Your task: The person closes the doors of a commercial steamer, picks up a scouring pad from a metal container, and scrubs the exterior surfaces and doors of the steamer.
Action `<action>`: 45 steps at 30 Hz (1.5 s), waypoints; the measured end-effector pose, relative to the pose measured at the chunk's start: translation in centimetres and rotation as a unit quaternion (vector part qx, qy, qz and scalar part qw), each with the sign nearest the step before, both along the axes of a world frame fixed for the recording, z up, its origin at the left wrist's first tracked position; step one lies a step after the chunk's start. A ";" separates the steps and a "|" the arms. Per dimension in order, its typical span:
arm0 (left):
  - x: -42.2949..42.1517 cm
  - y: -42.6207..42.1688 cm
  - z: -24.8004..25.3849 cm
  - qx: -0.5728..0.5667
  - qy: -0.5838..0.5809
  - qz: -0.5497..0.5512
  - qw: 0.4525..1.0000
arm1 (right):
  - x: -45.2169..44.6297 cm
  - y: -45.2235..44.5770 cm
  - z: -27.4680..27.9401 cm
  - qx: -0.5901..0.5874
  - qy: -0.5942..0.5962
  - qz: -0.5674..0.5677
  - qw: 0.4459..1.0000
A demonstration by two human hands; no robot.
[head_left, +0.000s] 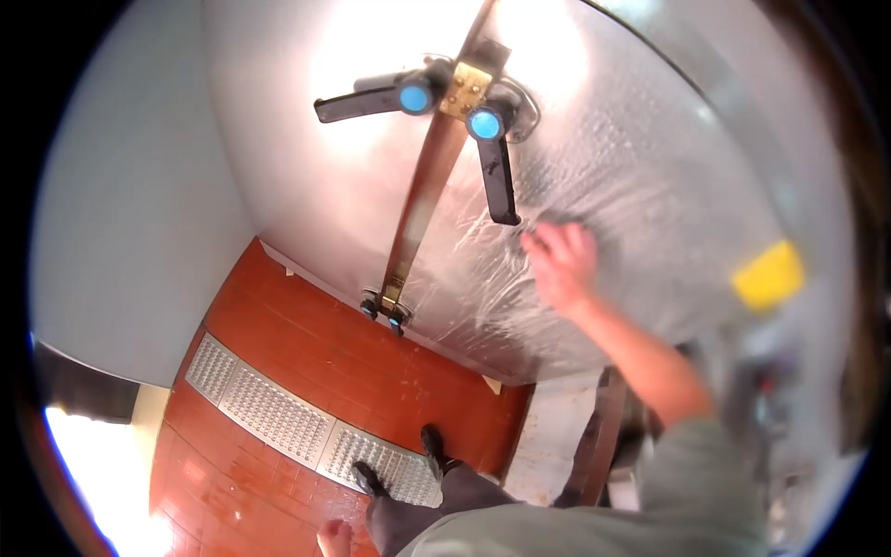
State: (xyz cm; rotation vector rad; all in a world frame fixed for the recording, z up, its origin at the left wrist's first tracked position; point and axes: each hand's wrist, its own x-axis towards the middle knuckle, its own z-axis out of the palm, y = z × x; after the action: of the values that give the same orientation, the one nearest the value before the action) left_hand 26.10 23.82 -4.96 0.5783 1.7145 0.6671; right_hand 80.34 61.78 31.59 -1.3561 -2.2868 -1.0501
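My right hand (561, 269) is against a large metal door (640, 232), just below and to the right of a black lever handle (498, 176). Its fingers are curled inward, with a dark patch at the fingertips; what they hold, if anything, I cannot make out. Wet, whitish streaks fan across the metal around this hand. At the bottom edge, my left hand (334, 537) shows only in part, low beside my leg. Its fingers look curled in, with nothing visible in them. A second black lever handle (362, 104) points left across the seam strip.
A metal strip (422, 204) runs down to small blue-capped fittings (394, 320) near the floor. My feet stand at a studded metal grate (278, 418) set in the red tiled floor (325, 343). A yellow patch (768, 276) is on the right, above blurred items.
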 end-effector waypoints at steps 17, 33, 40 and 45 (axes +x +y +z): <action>35.3 44.2 37.7 0.459 0.028 -0.183 0.869 | 3.7 -5.4 5.5 0.045 0.089 -0.094 0.991; 42.5 42.7 45.7 0.319 -0.283 -0.063 0.903 | 3.3 -6.0 2.2 0.013 0.054 -0.073 0.996; 38.4 37.8 37.0 0.360 -0.365 -0.026 0.858 | -1.6 -3.1 1.1 0.071 0.175 -0.095 0.977; 41.8 36.9 31.9 0.506 -0.272 -0.040 0.817 | -5.2 -0.7 0.3 0.025 0.236 -0.029 0.971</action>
State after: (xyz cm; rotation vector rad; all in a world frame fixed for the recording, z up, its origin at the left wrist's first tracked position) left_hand 67.86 60.73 26.93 1.0457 0.6817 1.5287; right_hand 75.15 61.08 31.86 -1.4727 -1.8690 -0.6982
